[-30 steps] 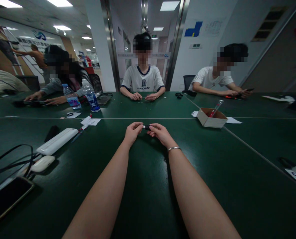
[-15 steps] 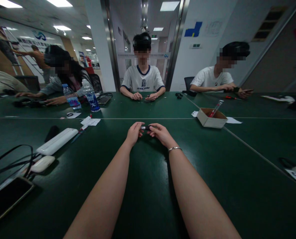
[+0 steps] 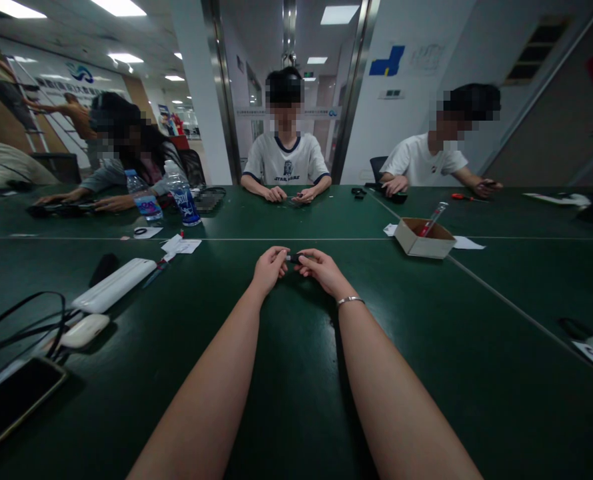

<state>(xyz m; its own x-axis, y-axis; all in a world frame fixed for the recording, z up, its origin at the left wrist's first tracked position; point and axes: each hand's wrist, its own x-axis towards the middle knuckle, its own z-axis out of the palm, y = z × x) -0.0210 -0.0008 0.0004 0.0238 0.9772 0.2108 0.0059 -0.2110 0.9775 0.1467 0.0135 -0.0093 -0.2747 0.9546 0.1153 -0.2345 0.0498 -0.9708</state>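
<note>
Between my hands, just above the green table (image 3: 296, 373), is a small black stick with a silver end (image 3: 293, 258). My left hand (image 3: 270, 268) pinches the silver end, thumb and fingers closed on it. My right hand (image 3: 321, 268) grips the black end between thumb and fingertips, and a silver bracelet (image 3: 350, 300) circles that wrist. My fingers cover much of the stick, so its exact kind does not show.
An open box (image 3: 425, 239) with a clear tube stands right of my hands. On the left lie a white power bank (image 3: 116, 285), a white case (image 3: 86, 331), cables and a phone (image 3: 16, 407). Two bottles (image 3: 182, 197) stand farther back. Several people sit around the table.
My left fingers have slid a little over the silver end, so less of it shows. Across the table, the person at right has drawn their hands apart, one now on a black object.
</note>
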